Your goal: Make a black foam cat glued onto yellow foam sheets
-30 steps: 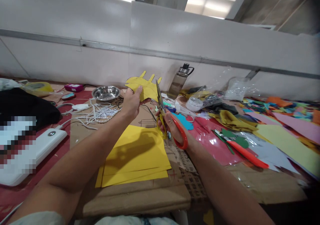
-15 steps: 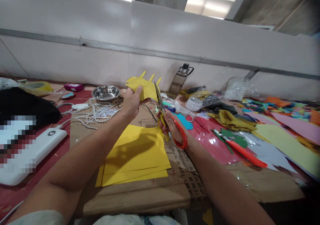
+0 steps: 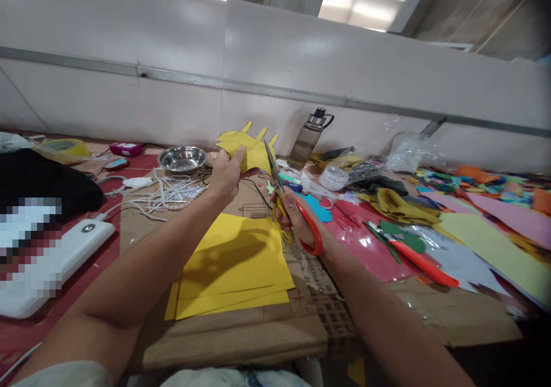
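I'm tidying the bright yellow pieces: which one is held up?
The cut-out with three prongs, in the left hand; the yellow sheets lie flat on the cardboard.

Cutout, scissors pt.-hidden by hands; blk cloth cropped @ L edge.

Room lay above the yellow sheets, between left forearm and right forearm. Farther in, scissors and a 3-pronged yellow cutout closed that lane; flanking it, a bottle stood right, a metal bowl left, before the wall.
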### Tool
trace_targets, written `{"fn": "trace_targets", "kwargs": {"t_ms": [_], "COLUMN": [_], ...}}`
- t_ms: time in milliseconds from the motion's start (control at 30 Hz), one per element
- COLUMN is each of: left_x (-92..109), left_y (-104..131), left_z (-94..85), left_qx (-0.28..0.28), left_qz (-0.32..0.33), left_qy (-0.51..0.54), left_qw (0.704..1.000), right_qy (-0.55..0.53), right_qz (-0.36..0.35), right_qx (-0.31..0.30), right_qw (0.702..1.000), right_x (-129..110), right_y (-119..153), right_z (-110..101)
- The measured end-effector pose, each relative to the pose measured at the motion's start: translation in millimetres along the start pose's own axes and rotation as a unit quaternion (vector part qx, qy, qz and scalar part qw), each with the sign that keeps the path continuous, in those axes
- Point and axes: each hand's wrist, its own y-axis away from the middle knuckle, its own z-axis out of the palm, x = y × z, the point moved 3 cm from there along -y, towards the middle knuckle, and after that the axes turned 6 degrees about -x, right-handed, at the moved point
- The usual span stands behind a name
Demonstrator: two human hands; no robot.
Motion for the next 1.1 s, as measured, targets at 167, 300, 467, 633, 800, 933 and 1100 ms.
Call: {"fn": "trace_targets", "kwargs": {"t_ms": [167,300,467,633,800,933,1100], "left_x": [-0.5,0.2,1.4,1.1,0.3,-1.4,-3.6], "left_y": [-0.4,0.9,2.6,1.2,-0.5,-1.9,-4.0], "left_z": [0.5,2.0,2.6,1.1,-0.1,-1.5,-3.9], "left_qx": [-0.007,-0.012,-0.013,-0.014,-0.017,-0.026,-0.035], "left_qz": [0.002,-0.002,-0.003,-0.001,0.000,0.001,0.006], "left_qy": [0.000,-0.002,0.006,0.000,-0.003,-0.004,0.001], "left_qw": [1.000,1.000,1.000,1.000,1.000,1.000,0.999], "right_qy": [-0.003,-0.009,-0.034,-0.041,-0.044,-0.041,-0.028], "right_qz": [-0.019,-0.011,-0.001,0.002,0.003,0.006,0.006], "right_qx": [0.000,-0.003,0.004,0.005,0.006,0.002,0.000], "right_qw": [1.000,1.000,0.999,0.999,0.999,0.999,1.000], "right_x": [5.4,8.3,8.2,6.2,5.4,6.4,5.5], "right_y": [-1.7,-2.2,-0.5,1.5,2.7,2.7,4.3], "right_z": [-2.7,-3.5,-3.2,-1.4,0.2,-0.5,-0.8]}}
